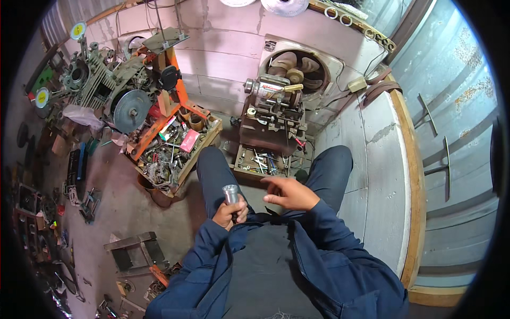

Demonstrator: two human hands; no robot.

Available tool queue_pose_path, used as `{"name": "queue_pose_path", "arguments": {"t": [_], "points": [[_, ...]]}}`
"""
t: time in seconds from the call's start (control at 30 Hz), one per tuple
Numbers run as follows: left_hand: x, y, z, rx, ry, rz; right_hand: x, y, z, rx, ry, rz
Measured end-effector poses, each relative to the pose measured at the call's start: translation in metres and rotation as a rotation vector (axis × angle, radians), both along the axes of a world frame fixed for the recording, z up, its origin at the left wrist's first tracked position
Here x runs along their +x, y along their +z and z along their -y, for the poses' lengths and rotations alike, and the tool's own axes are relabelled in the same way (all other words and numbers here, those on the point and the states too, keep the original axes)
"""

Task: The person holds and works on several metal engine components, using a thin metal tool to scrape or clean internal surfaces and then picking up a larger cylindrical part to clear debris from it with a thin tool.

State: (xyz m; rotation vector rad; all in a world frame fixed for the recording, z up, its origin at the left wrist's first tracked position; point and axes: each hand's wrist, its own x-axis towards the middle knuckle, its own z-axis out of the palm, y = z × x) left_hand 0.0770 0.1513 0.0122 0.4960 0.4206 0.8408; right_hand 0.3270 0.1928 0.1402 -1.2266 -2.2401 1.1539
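My left hand (232, 212) is wrapped round a shiny metal cylinder (231, 194) with a flared, hollow-looking top end. It stands nearly upright above my left thigh, and its lower part is hidden in my fist. To the right, my right hand (291, 193) hovers between my knees with the index finger stretched out and nothing visible in it. Beyond it stands a small bench machine (273, 106) with a motor and a chuck-like part on its left end. Below that machine is a wooden drawer (245, 159) holding several wrenches and other hand tools.
A wooden tray (199, 154) crammed with metal parts stands left of my left knee, under an orange frame (177, 80). Behind it is an engine-like assembly with a graduated disc (131, 110). A wall fan (292, 69) sits behind the machine. A metal frame (135, 254) lies on the floor.
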Motion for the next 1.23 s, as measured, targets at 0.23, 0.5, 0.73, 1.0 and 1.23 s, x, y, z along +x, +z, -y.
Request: {"name": "queue_pose_path", "arguments": {"t": [0.23, 0.5, 0.73, 1.0, 1.23], "points": [[0.017, 0.026, -0.009, -0.042, 0.096, -0.003, 0.091, -0.052, -0.09, -0.163, -0.608, -0.299], [0.028, 0.014, -0.003, 0.099, 0.113, -0.031, 0.155, -0.128, -0.273, 0.094, -0.981, -0.293], [0.046, 0.036, -0.075, 0.433, 0.318, -1.136, 0.142, -0.137, -0.282, -0.077, -0.961, -0.488], [0.127, 0.072, -0.244, 1.127, 0.525, -1.239, 0.131, -0.155, -0.194, -0.111, -0.836, -0.577], [0.168, 0.035, -0.296, 1.177, 0.121, -1.515, 0.12, -0.109, -0.182, 0.202, -0.93, -0.068]]}}
